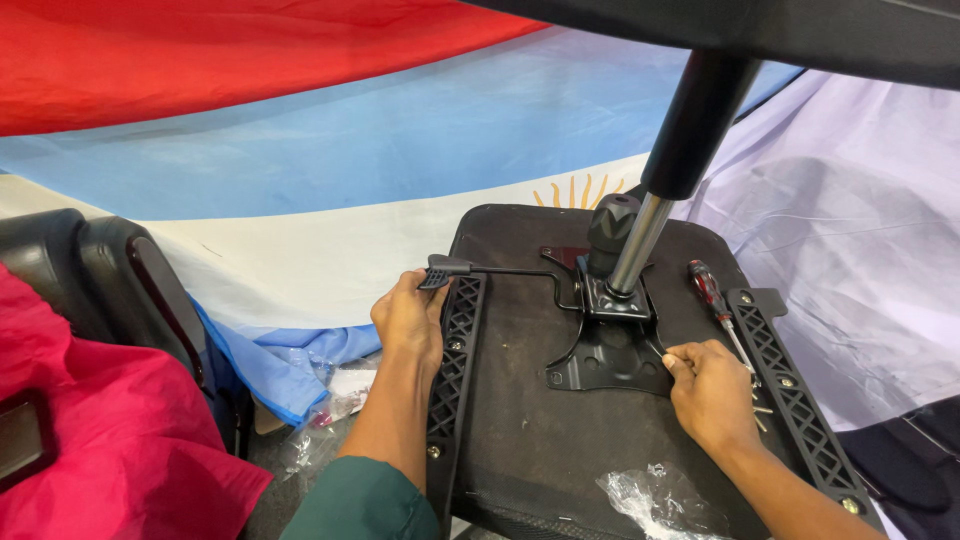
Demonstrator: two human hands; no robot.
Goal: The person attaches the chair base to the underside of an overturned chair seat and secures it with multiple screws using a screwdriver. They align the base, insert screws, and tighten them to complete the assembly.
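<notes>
You are reaching in from below with both forearms, working on an upturned chair seat (pixel 520 420) lying flat in front of you. Your left hand (pixel 408 318) is curling over the seat's left edge, fingers closed around the paddle end of the black adjustment lever (pixel 480 269), beside the left lattice bracket (pixel 455 350). That lever is running roughly level, its long axis pointing from your left hand rightward to the black mechanism plate (pixel 605 355) at the seat's middle. Your right hand (pixel 712 392) is resting knuckles up at the plate's right edge, fingers bent and pinching it. The gas cylinder (pixel 668 175) is rising from the plate, tilting up and to the right. A red-handled screwdriver (pixel 712 295) is lying just beyond your right hand.
</notes>
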